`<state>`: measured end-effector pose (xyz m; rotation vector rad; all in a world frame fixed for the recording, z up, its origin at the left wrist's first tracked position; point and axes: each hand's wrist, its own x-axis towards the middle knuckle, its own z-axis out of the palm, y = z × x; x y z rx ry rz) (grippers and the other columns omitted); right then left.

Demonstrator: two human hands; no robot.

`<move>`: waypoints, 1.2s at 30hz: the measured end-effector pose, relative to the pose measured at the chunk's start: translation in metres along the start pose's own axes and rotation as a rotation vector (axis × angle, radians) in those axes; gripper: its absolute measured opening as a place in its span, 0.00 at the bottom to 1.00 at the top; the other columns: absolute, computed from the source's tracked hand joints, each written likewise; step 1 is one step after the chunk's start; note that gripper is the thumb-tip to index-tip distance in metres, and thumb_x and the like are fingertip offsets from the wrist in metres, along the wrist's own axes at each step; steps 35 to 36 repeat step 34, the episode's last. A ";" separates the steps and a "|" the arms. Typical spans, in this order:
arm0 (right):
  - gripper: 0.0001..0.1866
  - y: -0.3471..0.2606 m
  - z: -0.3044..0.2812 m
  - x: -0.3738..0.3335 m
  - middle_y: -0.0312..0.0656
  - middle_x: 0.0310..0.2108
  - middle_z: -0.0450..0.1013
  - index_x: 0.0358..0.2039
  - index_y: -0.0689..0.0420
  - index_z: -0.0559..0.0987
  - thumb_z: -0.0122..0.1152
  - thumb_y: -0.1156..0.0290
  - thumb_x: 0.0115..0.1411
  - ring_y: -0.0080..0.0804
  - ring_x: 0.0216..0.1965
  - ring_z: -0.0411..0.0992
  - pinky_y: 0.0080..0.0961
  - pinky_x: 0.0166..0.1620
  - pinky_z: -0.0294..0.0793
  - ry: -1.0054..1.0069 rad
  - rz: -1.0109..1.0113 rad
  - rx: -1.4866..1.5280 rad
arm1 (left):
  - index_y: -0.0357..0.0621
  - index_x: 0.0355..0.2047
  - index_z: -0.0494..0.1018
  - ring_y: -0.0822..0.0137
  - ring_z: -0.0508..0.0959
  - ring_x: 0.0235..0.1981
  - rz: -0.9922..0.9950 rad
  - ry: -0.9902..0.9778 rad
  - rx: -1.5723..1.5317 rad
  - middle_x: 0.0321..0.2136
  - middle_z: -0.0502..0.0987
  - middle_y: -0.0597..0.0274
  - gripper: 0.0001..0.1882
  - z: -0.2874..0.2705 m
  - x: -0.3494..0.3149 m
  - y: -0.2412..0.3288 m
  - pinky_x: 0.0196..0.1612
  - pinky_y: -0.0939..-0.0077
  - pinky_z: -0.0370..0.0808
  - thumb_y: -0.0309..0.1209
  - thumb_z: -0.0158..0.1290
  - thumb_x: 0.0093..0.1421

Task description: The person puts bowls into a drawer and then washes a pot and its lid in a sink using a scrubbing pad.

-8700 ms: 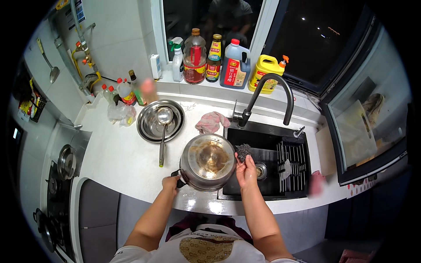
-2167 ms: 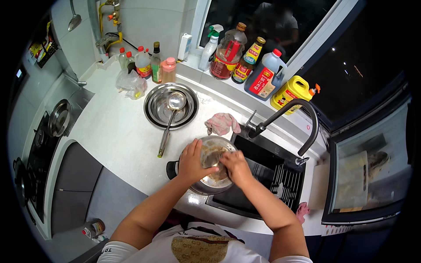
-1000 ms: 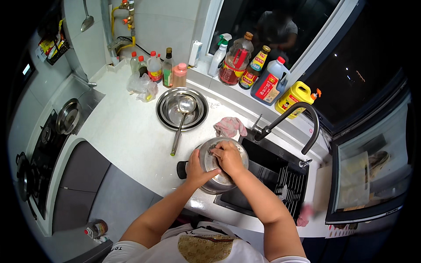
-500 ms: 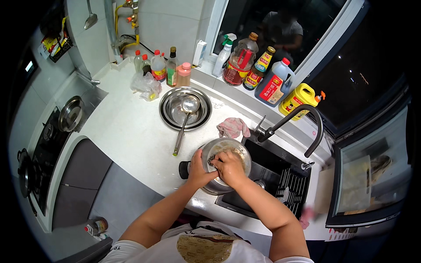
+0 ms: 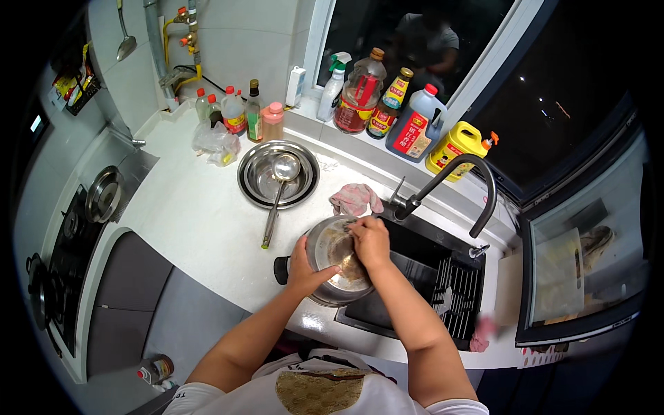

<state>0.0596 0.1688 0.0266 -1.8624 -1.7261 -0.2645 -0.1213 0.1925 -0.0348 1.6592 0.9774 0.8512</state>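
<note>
A metal pot (image 5: 324, 243) with brown stains on its round face is tilted over the counter beside the sink's left edge. Its black handle (image 5: 281, 270) points left. My left hand (image 5: 303, 270) grips the pot's left side, thumb laid across the stained face. At the far right of that face, my right hand (image 5: 371, 242) is closed with its fingers pressed to the metal. Under those fingertips a bit of grey scrubber, apparently steel wool, shows; most of it is hidden by the hand.
Nested steel bowls (image 5: 247, 181) with a ladle (image 5: 274, 207) sit farther back. A pink cloth (image 5: 354, 199) lies by the black sink (image 5: 415, 238), under a dark faucet (image 5: 492, 197). Bottles (image 5: 413, 128) line the sill. An open window pane (image 5: 588, 256) juts in at right.
My right hand has slid from the middle of the pot's face to its far right edge, uncovering the brown stains. My left hand keeps its hold. The whole view has shifted slightly.
</note>
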 end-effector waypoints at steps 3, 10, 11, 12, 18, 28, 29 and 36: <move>0.05 0.009 -0.016 -0.024 0.38 0.25 0.68 0.23 0.53 0.80 0.59 0.73 0.43 0.38 0.31 0.66 0.33 0.32 0.67 0.035 0.135 -0.120 | 0.29 0.57 0.45 0.54 0.57 0.57 -0.003 -0.001 -0.005 0.55 0.54 0.42 0.55 0.000 -0.002 -0.003 0.58 0.64 0.54 0.41 0.66 0.38; 0.05 0.014 -0.025 -0.031 0.38 0.27 0.68 0.25 0.54 0.80 0.60 0.74 0.45 0.39 0.32 0.65 0.32 0.34 0.66 -0.001 0.119 -0.089 | 0.29 0.57 0.44 0.54 0.57 0.57 0.001 0.018 0.033 0.55 0.54 0.42 0.53 0.003 -0.003 -0.007 0.58 0.65 0.55 0.39 0.65 0.39; 0.07 0.022 -0.020 -0.024 0.39 0.28 0.69 0.27 0.53 0.80 0.61 0.76 0.44 0.39 0.33 0.66 0.32 0.35 0.67 0.027 0.149 -0.077 | 0.29 0.57 0.43 0.55 0.57 0.57 0.000 0.001 0.003 0.55 0.54 0.42 0.53 0.006 -0.003 -0.008 0.58 0.65 0.55 0.39 0.65 0.40; 0.07 0.028 -0.013 -0.017 0.38 0.30 0.70 0.27 0.54 0.80 0.60 0.77 0.44 0.39 0.33 0.66 0.32 0.36 0.67 0.050 0.180 -0.027 | 0.29 0.58 0.43 0.55 0.57 0.57 -0.004 -0.009 -0.019 0.55 0.53 0.42 0.53 0.005 -0.002 -0.009 0.58 0.66 0.56 0.39 0.65 0.40; 0.09 0.017 -0.030 -0.064 0.38 0.35 0.72 0.28 0.54 0.80 0.60 0.78 0.43 0.39 0.35 0.67 0.32 0.38 0.68 -0.003 0.109 0.063 | 0.29 0.56 0.47 0.50 0.57 0.56 -0.006 0.028 -0.093 0.54 0.55 0.40 0.52 0.003 -0.002 -0.014 0.58 0.62 0.54 0.42 0.65 0.39; 0.09 -0.025 -0.044 -0.090 0.37 0.30 0.70 0.27 0.51 0.80 0.59 0.77 0.42 0.37 0.35 0.67 0.32 0.37 0.67 -0.056 0.090 0.111 | 0.27 0.57 0.46 0.49 0.56 0.57 0.027 0.033 -0.018 0.55 0.54 0.38 0.45 0.011 0.000 -0.027 0.59 0.63 0.52 0.39 0.58 0.47; 0.09 -0.035 -0.040 -0.093 0.36 0.30 0.70 0.27 0.51 0.80 0.58 0.77 0.43 0.37 0.34 0.67 0.32 0.37 0.67 -0.072 0.009 0.126 | 0.27 0.57 0.46 0.48 0.55 0.57 0.032 0.034 -0.009 0.55 0.54 0.38 0.45 0.011 0.000 -0.026 0.59 0.63 0.52 0.39 0.58 0.47; 0.09 -0.024 -0.044 -0.081 0.33 0.31 0.71 0.28 0.51 0.81 0.58 0.76 0.43 0.33 0.35 0.67 0.34 0.37 0.67 -0.188 0.032 0.026 | 0.28 0.57 0.46 0.48 0.54 0.58 0.017 0.018 0.029 0.56 0.52 0.38 0.44 0.009 -0.002 -0.020 0.60 0.63 0.51 0.39 0.57 0.49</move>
